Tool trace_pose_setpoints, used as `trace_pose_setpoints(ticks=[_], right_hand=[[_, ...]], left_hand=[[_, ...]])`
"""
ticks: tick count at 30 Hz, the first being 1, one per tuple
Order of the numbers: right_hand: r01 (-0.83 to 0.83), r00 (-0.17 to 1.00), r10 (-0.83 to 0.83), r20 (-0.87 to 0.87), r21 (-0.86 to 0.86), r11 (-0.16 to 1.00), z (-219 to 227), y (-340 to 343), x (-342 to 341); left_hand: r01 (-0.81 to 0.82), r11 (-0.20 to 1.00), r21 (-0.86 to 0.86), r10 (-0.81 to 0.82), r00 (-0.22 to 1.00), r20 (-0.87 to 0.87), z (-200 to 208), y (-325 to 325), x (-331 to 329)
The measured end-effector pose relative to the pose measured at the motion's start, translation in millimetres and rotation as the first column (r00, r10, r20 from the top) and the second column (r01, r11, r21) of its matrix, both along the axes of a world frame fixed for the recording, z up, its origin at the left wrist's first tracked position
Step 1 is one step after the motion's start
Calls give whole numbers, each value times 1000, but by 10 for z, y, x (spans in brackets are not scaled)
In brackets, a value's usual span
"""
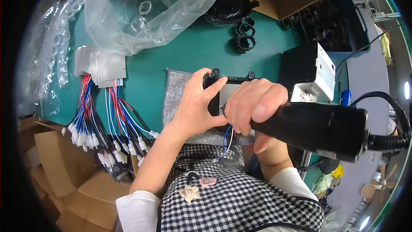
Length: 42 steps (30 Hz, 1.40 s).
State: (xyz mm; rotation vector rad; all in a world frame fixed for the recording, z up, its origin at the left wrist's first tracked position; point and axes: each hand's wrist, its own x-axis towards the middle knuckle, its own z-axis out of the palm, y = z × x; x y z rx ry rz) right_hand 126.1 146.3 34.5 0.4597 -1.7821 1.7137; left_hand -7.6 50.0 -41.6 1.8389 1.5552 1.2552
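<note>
Near the front edge of the green tabletop (189, 56), on a grey felt mat (176, 99), sits a black housing part (223, 99) with a pale panel in its middle. Left hand (195, 107) grips the housing's left side, thumb pressed across its top face. Right hand (253, 105) is clenched around a black powered screwdriver (317, 131) — tool body runs off to the right, thick black cable (386, 103) looping from its end; the tip is hidden behind the fingers, over the housing. Thin blue and white wires (227, 139) hang from the housing toward the person's checked apron. Left side of the tabletop: bundles of red, blue, black and white wire harnesses (103, 120) with white connectors, fanned below a stack of grey plates (101, 66). Back edge — a crumpled clear plastic bag (146, 13), black ring-shaped parts (244, 36) just right of it. White-and-black box unit (309, 73) stands right of the housing.
</note>
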Motion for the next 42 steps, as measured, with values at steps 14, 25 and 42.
trace_pose_setpoints(ticks=[14,25,42], right_hand=[[922,-53,-931,362,376,93,233,71,302],[440,-420,-861,288,894,85,-368,574,9],[941,292,-713,637,-59,333,128,-154,672]], left_hand=[[-238,958,162,257,960,-112,629,-460,-286],[-744,100,-660,620,-472,626,-1738,-3928,-2221],[-560,826,64,540,820,190,914,-399,-767]])
